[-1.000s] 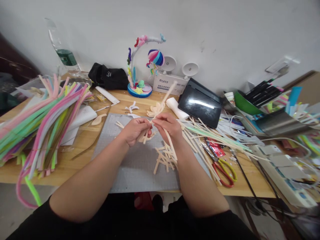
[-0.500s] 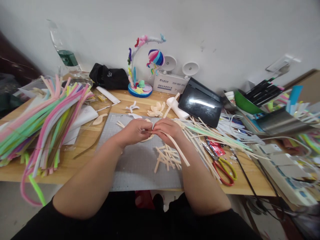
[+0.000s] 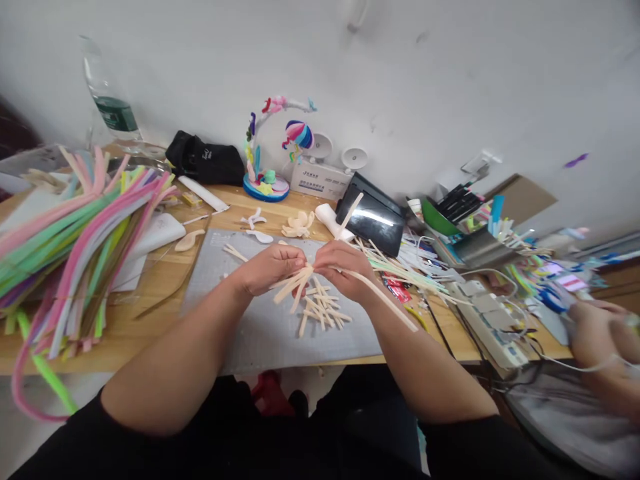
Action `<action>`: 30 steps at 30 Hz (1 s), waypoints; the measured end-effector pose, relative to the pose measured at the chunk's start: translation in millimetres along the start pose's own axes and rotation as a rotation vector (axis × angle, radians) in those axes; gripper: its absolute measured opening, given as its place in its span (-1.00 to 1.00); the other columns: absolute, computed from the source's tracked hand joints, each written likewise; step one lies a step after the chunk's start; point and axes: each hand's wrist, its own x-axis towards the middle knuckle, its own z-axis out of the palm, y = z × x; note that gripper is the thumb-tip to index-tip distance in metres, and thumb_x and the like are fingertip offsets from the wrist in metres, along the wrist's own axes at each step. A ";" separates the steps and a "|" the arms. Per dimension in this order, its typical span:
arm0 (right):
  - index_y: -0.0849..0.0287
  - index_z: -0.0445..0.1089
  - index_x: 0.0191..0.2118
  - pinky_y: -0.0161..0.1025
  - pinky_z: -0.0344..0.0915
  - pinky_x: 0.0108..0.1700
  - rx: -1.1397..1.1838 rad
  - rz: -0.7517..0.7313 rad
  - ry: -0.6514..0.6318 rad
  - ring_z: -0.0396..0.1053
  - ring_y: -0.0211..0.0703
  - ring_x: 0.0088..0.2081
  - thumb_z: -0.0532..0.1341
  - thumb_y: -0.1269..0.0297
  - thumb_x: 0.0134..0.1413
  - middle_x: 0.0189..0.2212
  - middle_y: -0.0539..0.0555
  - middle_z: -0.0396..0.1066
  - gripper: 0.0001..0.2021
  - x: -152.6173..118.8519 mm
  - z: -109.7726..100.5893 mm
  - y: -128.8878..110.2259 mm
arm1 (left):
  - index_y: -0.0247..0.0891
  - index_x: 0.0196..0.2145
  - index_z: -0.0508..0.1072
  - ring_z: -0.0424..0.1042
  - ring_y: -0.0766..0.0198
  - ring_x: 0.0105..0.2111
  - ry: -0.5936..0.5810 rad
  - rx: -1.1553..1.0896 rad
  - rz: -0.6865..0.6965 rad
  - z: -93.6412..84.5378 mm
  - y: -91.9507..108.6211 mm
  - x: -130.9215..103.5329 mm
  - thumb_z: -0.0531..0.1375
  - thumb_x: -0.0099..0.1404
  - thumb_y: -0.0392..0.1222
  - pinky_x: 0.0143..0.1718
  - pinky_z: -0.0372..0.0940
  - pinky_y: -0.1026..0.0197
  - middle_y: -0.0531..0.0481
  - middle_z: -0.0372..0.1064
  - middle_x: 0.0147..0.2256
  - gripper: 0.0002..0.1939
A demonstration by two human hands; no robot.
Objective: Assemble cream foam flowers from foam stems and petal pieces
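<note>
Behind everything, a pale wall (image 3: 200,80). Below it, across the whole view, a wooden table (image 3: 125,340). Flat at the table's front middle, a grey cutting mat (image 3: 270,340). At left, sprawling past the front edge, a bundle of fuzzy coloured stems (image 3: 80,247) in pink, mint, white, yellow and brown. Behind that, a clear bottle (image 3: 113,110) with a green label, then a black pouch (image 3: 207,157). Right of centre, a glossy black case (image 3: 373,217), tilted in front of a white box (image 3: 320,180) with two round lamps. Farther right, a pale power strip (image 3: 493,327), and beyond it a co-worker's hand (image 3: 595,333), blurred. Between pouch and box, an arched ornament (image 3: 266,188) on a round blue base (with a striped ball hanging from the arch). Above the mat, fingertips nearly meeting: left hand (image 3: 275,267) and right hand (image 3: 345,267). Gripped between left thumb and fingers, a fan of short cream strips (image 3: 293,283), gathered at one end, splayed at the other. Pinched in the right fingertips beside that gathered end, a long cream strip (image 3: 380,297), trailing over the right forearm. On the mat just below, a loose pile of short cream pieces (image 3: 325,310). Near the mat's far edge, a cream petal cluster (image 3: 299,225) and, smaller, white curved pieces (image 3: 254,218).
</note>
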 end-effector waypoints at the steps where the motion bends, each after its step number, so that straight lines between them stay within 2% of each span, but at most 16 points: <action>1: 0.18 0.35 -0.38 -0.24 0.30 -0.28 -0.011 0.012 -0.002 0.32 -0.24 -0.35 0.14 0.39 -0.01 -0.44 0.09 0.34 -0.94 0.0 -0.1 -3.5 | -0.32 -0.53 0.27 0.36 0.30 -0.64 -0.014 -0.005 -0.006 0.4 -0.2 -0.5 0.18 0.07 -0.06 -0.56 0.20 0.29 -0.01 0.38 -0.63 -0.74; 6: 0.15 0.36 -0.39 -0.23 0.30 -0.28 -0.044 0.026 -0.011 0.32 -0.24 -0.34 0.14 0.37 -0.01 -0.44 0.07 0.35 -0.93 0.1 -1.5 -14.9 | -0.36 -0.50 0.36 0.34 0.34 -0.58 -0.051 0.089 0.020 -3.1 2.1 -2.7 0.24 -0.01 -0.11 -0.53 0.19 0.32 -0.03 0.38 -0.58 -0.76; 11: 0.13 0.38 -0.40 -0.25 0.31 -0.31 -0.018 0.072 -0.014 0.33 -0.25 -0.36 0.15 0.33 -0.01 -0.44 0.05 0.35 -0.93 -5.6 -1.0 -18.4 | -0.36 -0.51 0.40 0.21 0.45 -0.59 0.004 0.222 0.082 -1.0 4.5 -2.6 0.23 -0.01 -0.18 -0.55 0.08 0.39 0.05 0.30 -0.60 -0.84; 15: 0.12 0.39 -0.40 -0.24 0.31 -0.31 -0.033 0.092 -0.010 0.33 -0.25 -0.35 0.15 0.30 -0.01 -0.44 0.05 0.35 -0.92 -9.1 0.3 -19.9 | -0.36 -0.52 0.42 0.14 0.44 -0.61 -0.061 0.236 0.040 2.5 4.0 -3.2 0.19 0.04 -0.09 -0.57 0.05 0.37 0.06 0.21 -0.63 -0.77; 18: 0.08 0.40 -0.40 -0.24 0.31 -0.28 -0.053 0.077 -0.027 0.32 -0.25 -0.33 0.15 0.30 -0.01 -0.42 0.05 0.35 -0.92 -8.9 -0.5 -19.3 | -0.37 -0.50 0.44 0.19 0.40 -0.55 -0.129 0.211 0.062 2.3 0.9 -2.7 0.20 0.03 -0.06 -0.48 0.11 0.33 0.03 0.25 -0.59 -0.74; 21: 0.06 0.41 -0.38 -0.25 0.30 -0.26 -0.066 0.059 -0.057 0.32 -0.25 -0.33 0.15 0.31 -0.01 -0.40 0.04 0.36 -0.90 -7.5 -2.9 -17.9 | -0.36 -0.53 0.44 0.23 0.38 -0.53 -0.113 0.197 0.071 1.4 -1.6 -1.4 0.22 0.00 -0.11 -0.43 0.14 0.31 0.01 0.29 -0.58 -0.78; 25: 0.05 0.42 -0.40 -0.27 0.29 -0.25 -0.055 0.089 -0.133 0.33 -0.26 -0.34 0.14 0.31 0.00 -0.42 0.02 0.38 -0.89 -4.8 -7.9 -18.2 | -0.36 -0.57 0.43 0.22 0.39 -0.57 -0.095 0.240 0.049 1.9 0.3 -0.9 0.22 0.00 -0.12 -0.48 0.13 0.31 0.02 0.28 -0.62 -0.79; 30: 0.07 0.41 -0.42 -0.27 0.29 -0.26 0.002 0.102 -0.187 0.33 -0.28 -0.35 0.13 0.30 0.00 -0.45 0.01 0.39 -0.89 -3.0 -10.8 -21.5 | -0.33 -0.62 0.37 0.11 0.44 -0.65 -0.171 0.177 -0.014 3.3 3.4 -2.3 0.21 0.01 -0.14 -0.58 0.03 0.35 0.08 0.17 -0.71 -0.80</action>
